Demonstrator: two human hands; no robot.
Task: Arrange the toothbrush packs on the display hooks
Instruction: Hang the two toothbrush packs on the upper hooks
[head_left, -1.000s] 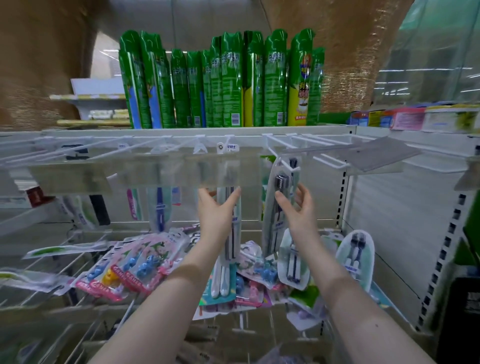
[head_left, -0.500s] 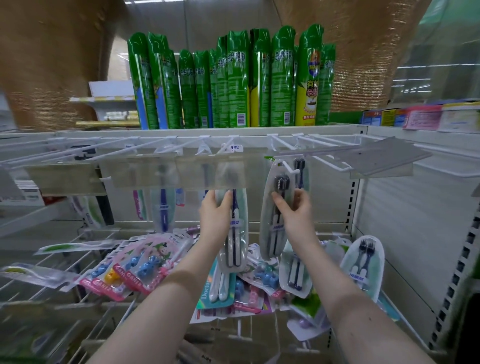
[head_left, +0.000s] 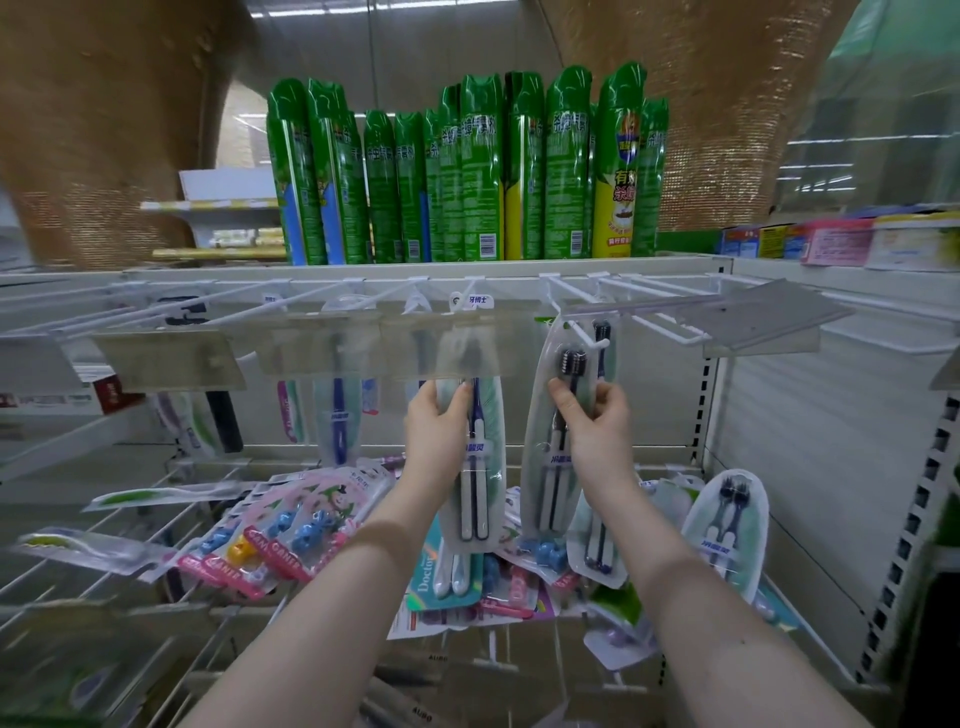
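Observation:
Two long clear toothbrush packs hang under the row of white display hooks (head_left: 582, 291). My left hand (head_left: 436, 426) grips the left toothbrush pack (head_left: 480, 467), whose top is hidden behind a clear price-tag holder (head_left: 457, 345). My right hand (head_left: 597, 423) pinches the right toothbrush pack (head_left: 553, 467) near its black bristle heads; the pack's top sits at the tip of a hook (head_left: 584, 338). More toothbrush packs (head_left: 337, 415) hang further left.
Below lies a heap of loose toothbrush packs (head_left: 291, 530) on wire hooks and the shelf floor. Another twin pack (head_left: 730, 530) leans at the right wall. Green spray cans (head_left: 467, 171) stand on the top shelf. Empty hooks (head_left: 675, 296) stretch to the right.
Both hands have stayed on their packs while the view shifted slightly. The right pack's top has come up to the hook tip.

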